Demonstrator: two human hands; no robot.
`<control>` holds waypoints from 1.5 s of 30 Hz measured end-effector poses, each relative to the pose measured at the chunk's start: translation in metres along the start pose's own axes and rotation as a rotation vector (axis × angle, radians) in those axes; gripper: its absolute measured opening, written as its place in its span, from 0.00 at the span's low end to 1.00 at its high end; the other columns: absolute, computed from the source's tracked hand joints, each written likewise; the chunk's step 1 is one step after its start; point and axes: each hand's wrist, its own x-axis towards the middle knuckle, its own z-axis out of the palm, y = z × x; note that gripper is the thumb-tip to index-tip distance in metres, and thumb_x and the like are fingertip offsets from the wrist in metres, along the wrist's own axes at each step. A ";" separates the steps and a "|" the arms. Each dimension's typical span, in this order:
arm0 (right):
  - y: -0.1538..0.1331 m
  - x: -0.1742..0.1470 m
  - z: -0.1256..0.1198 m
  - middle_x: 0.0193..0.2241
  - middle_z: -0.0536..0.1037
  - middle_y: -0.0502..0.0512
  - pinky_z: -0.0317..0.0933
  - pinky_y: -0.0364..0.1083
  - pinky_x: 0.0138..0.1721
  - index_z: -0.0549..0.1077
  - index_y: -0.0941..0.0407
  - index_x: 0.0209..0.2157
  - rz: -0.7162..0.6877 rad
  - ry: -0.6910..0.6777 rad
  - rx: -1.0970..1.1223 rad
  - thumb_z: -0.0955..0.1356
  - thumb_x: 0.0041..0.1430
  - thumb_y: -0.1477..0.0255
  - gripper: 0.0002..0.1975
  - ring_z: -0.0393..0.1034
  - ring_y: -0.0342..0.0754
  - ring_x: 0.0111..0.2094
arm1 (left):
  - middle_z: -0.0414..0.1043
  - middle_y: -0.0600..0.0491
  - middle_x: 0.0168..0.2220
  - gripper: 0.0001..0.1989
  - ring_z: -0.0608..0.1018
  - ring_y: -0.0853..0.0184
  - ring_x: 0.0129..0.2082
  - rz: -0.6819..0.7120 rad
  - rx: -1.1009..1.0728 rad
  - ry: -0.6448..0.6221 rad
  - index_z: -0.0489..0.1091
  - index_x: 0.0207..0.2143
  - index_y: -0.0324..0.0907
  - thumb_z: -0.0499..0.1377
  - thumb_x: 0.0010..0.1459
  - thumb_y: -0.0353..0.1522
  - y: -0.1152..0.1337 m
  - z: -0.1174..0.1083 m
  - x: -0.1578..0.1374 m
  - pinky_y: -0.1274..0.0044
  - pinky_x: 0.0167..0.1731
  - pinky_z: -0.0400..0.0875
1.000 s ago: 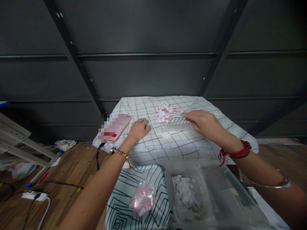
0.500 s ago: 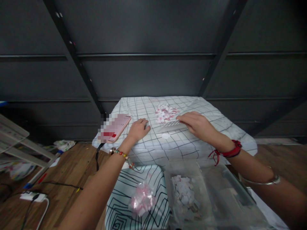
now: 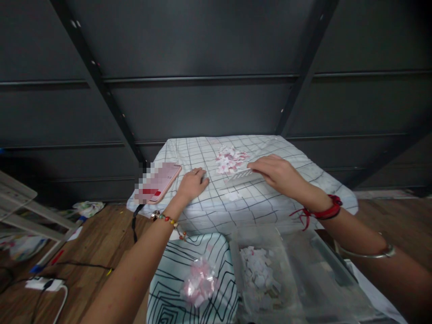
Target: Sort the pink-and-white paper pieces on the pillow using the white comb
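My right hand [image 3: 278,174] pinches the upper right end of a thin white slotted piece [image 3: 241,177], which leans over the checked cloth. Just behind that piece lies a pile of small white and pink paper-like bits [image 3: 231,158]. A few pale bits [image 3: 232,196] rest on the cloth in front of it. My left hand [image 3: 193,184] lies flat on the cloth with its fingers stretched out, holding nothing. Left of that hand is a pink-edged phone [image 3: 165,182], partly blurred out.
A patterned light-blue surface [image 3: 162,270] bears a clear bag of pink bits [image 3: 199,282]. Beside it, a translucent plastic box [image 3: 290,270] holds pale bits [image 3: 258,270]. A power strip [image 3: 43,283] and cables lie on the wooden floor. A dark panelled wall [image 3: 202,108] stands behind the table.
The view has shifted slightly. The slotted piece in my right hand has changed its tilt a little, and its slots show differently. My left hand stays flat on the cloth.
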 end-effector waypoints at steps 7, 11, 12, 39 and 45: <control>0.003 -0.011 -0.016 0.34 0.78 0.54 0.62 0.46 0.40 0.73 0.56 0.39 -0.034 -0.064 0.037 0.57 0.55 0.81 0.17 0.71 0.46 0.37 | 0.66 0.44 0.53 0.17 0.69 0.59 0.53 -0.005 -0.008 -0.012 0.67 0.49 0.37 0.51 0.60 0.34 0.002 -0.002 0.000 0.70 0.53 0.62; -0.002 -0.027 -0.037 0.31 0.78 0.54 0.63 0.45 0.37 0.73 0.55 0.37 -0.066 -0.069 0.041 0.57 0.58 0.78 0.15 0.71 0.45 0.33 | 0.66 0.43 0.53 0.17 0.68 0.59 0.53 -0.008 -0.018 -0.016 0.67 0.49 0.36 0.50 0.60 0.34 0.001 -0.001 0.001 0.70 0.54 0.61; -0.004 -0.030 -0.040 0.30 0.78 0.54 0.63 0.45 0.36 0.73 0.55 0.37 -0.073 -0.065 0.042 0.57 0.58 0.77 0.15 0.71 0.45 0.32 | 0.66 0.44 0.54 0.17 0.69 0.59 0.53 -0.011 -0.016 -0.017 0.67 0.49 0.37 0.50 0.60 0.34 0.001 0.000 0.001 0.70 0.54 0.61; 0.006 0.013 0.002 0.30 0.77 0.58 0.58 0.48 0.34 0.73 0.58 0.39 0.157 -0.044 -0.355 0.58 0.54 0.83 0.17 0.68 0.49 0.31 | 0.67 0.45 0.52 0.15 0.69 0.60 0.53 -0.016 -0.018 -0.006 0.68 0.47 0.39 0.51 0.60 0.33 0.002 -0.003 0.000 0.69 0.53 0.63; 0.003 0.012 0.000 0.29 0.76 0.56 0.57 0.46 0.31 0.73 0.58 0.39 0.106 -0.098 -0.368 0.59 0.50 0.84 0.18 0.67 0.47 0.29 | 0.68 0.47 0.52 0.14 0.70 0.60 0.52 -0.016 -0.039 0.002 0.69 0.46 0.41 0.52 0.59 0.33 0.002 -0.003 0.000 0.69 0.53 0.63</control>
